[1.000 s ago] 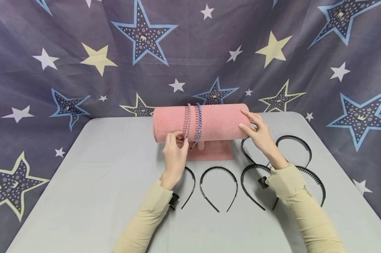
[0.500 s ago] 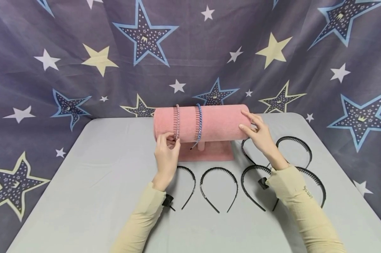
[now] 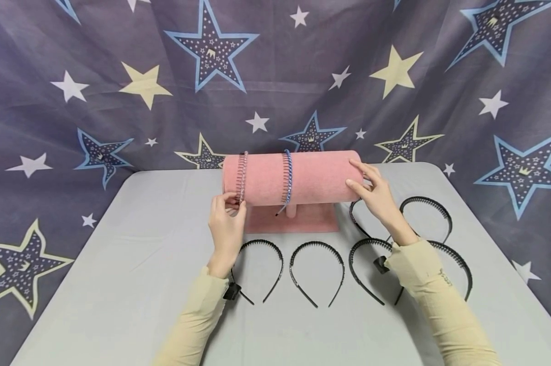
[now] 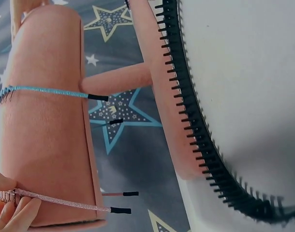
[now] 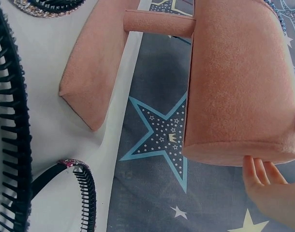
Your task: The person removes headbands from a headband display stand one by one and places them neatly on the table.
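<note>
A pink padded roll [image 3: 323,178] on a T-shaped stand lies across the back of the table. Near its left end, my left hand [image 3: 227,229] pinches a pink toothed headband [image 3: 242,175], which fits over the roll. In the left wrist view, the black-tipped ends of this headband [image 4: 70,201] stick out past the roll. A blue toothed headband [image 3: 288,178] sits around the middle of the roll, apart from both hands. My right hand [image 3: 378,198] rests against the right end of the roll, and its fingertips [image 5: 254,174] touch the end face in the right wrist view.
Several black toothed headbands, such as this headband [image 3: 315,244], lie on the grey table [image 3: 120,284], in front of the stand and to its right. The pink stand base [image 3: 303,223] stands below the roll. A star-patterned cloth [image 3: 275,76] hangs behind the table.
My left hand has slid the pink headband left along the roll, from beside the blue headband to near the left end. My right hand and the blue headband have stayed in place.
</note>
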Demonstrator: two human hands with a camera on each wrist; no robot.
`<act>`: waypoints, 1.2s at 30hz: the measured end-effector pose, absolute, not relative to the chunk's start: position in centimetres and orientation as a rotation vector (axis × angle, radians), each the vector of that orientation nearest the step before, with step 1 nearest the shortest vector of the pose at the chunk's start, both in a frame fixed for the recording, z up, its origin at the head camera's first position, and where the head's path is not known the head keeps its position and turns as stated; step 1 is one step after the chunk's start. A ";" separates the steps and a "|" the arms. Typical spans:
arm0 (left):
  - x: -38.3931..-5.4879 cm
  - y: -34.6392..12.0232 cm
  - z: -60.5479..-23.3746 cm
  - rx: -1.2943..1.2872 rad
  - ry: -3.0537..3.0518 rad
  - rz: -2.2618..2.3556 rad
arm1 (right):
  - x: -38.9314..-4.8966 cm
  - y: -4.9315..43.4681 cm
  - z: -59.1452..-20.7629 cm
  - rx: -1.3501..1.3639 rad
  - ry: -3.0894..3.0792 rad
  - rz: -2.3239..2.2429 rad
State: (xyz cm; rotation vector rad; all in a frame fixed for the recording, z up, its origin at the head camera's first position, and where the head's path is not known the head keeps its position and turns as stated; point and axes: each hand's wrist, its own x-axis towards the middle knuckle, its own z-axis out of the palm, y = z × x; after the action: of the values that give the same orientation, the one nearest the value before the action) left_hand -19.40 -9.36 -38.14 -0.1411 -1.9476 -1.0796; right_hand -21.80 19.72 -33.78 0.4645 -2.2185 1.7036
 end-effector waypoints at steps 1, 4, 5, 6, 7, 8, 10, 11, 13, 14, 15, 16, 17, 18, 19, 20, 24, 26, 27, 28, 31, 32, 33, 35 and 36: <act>-19.4 -9.5 -38.2 -0.139 -1.948 -1.074 | -21.8 19.7 -33.8 0.465 -2.218 1.703; -19.4 -9.9 -38.3 -0.127 -1.943 -1.068 | -21.8 19.6 -33.8 0.463 -2.220 1.702; -19.4 -10.0 -38.3 -0.124 -1.940 -1.070 | -21.8 19.6 -33.8 0.462 -2.223 1.698; -19.4 -10.2 -38.4 -0.120 -1.937 -1.074 | -21.7 19.6 -33.8 0.461 -2.227 1.695; -19.4 -10.3 -38.4 -0.118 -1.936 -1.077 | -21.7 19.6 -33.8 0.460 -2.230 1.693; -19.3 -10.4 -38.3 -0.115 -1.931 -1.089 | -21.7 19.6 -33.8 0.459 -2.231 1.694; -19.2 -10.6 -38.3 -0.109 -1.931 -1.106 | -21.7 19.6 -33.8 0.459 -2.234 1.693; -19.2 -10.7 -38.3 -0.106 -1.933 -1.117 | -21.7 19.6 -33.8 0.458 -2.233 1.696; -19.1 -10.9 -38.3 -0.100 -1.932 -1.137 | -21.7 19.6 -33.8 0.459 -2.230 1.699; -19.1 -11.0 -38.2 -0.096 -1.932 -1.146 | -21.7 19.6 -33.8 0.459 -2.229 1.700; -19.1 -11.1 -38.2 -0.094 -1.935 -1.150 | -21.8 19.6 -33.8 0.459 -2.229 1.699; -19.1 -11.2 -38.2 -0.090 -1.933 -1.159 | -21.8 19.6 -33.8 0.460 -2.227 1.699; -19.1 -11.3 -38.2 -0.086 -1.929 -1.167 | -21.8 19.6 -33.8 0.460 -2.227 1.699; -19.1 -11.4 -38.2 -0.082 -1.925 -1.174 | -21.8 19.6 -33.8 0.461 -2.226 1.699; -19.1 -11.5 -38.2 -0.079 -1.921 -1.184 | -21.8 19.6 -33.8 0.461 -2.226 1.700; -19.1 -11.6 -38.2 -0.077 -1.916 -1.194 | -21.8 19.6 -33.8 0.462 -2.226 1.700; -19.1 -12.0 -37.9 -0.082 -1.888 -1.238 | -21.8 19.6 -33.8 0.460 -2.233 1.697; -19.0 -12.2 -37.6 -0.087 -1.881 -1.252 | -21.8 19.6 -33.8 0.455 -2.238 1.691; -19.0 -12.3 -37.5 -0.087 -1.884 -1.254 | -21.8 19.6 -33.8 0.451 -2.240 1.688; -19.1 -12.5 -37.6 -0.082 -1.890 -1.254 | -21.8 19.6 -33.8 0.450 -2.242 1.688; -19.3 -13.2 -37.8 -0.071 -1.913 -1.252 | -21.8 19.6 -33.7 0.449 -2.244 1.684; -19.5 -13.6 -38.1 -0.067 -1.921 -1.249 | -21.8 19.6 -33.7 0.449 -2.245 1.685; -19.6 -13.8 -38.1 -0.061 -1.928 -1.245 | -21.8 19.6 -33.7 0.449 -2.245 1.688; -19.6 -14.2 -38.1 -0.053 -1.933 -1.241 | -21.7 19.6 -33.7 0.451 -2.244 1.690; -19.7 -14.4 -38.2 -0.045 -1.930 -1.240 | -21.7 19.6 -33.7 0.450 -2.245 1.690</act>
State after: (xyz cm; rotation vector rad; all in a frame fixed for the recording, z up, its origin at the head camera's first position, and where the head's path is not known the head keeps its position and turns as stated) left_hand -19.70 -14.43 -38.16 -0.0453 -1.9301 -1.2397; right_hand -21.74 19.61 -33.70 0.4499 -2.2454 1.6903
